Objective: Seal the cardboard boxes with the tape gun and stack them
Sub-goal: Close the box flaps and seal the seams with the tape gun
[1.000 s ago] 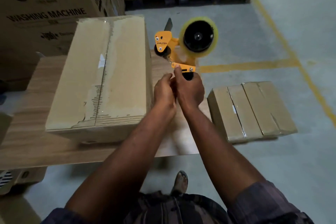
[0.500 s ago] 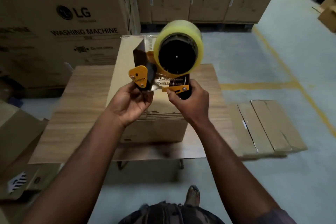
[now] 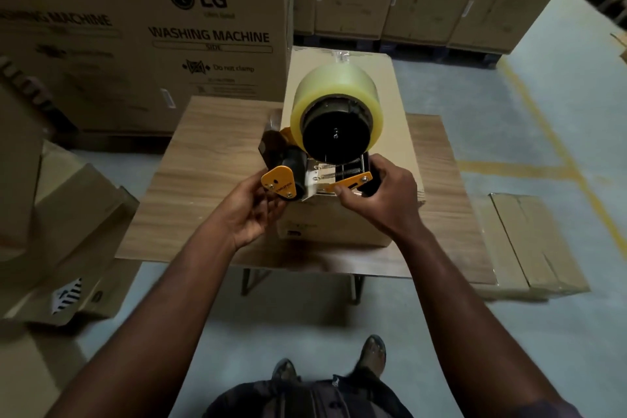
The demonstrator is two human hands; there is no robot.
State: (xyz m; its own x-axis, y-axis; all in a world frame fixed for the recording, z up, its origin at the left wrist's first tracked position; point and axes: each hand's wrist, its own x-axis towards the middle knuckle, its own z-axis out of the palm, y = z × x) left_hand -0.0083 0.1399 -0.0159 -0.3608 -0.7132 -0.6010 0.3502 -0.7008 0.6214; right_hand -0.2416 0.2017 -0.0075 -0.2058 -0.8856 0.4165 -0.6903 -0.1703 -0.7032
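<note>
Left grip [image 3: 251,210] and right grip [image 3: 383,193] both hold the tape gun [image 3: 336,105] over the box [image 3: 339,224], so taping and stacking look still undone.

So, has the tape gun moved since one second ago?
Yes. Against the cardboard box on the table, the tape gun went leftward, from beside its right edge to over its near end.

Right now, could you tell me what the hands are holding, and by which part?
The right hand grips the tape gun by its handle; the left hand holds its orange front end.
</note>
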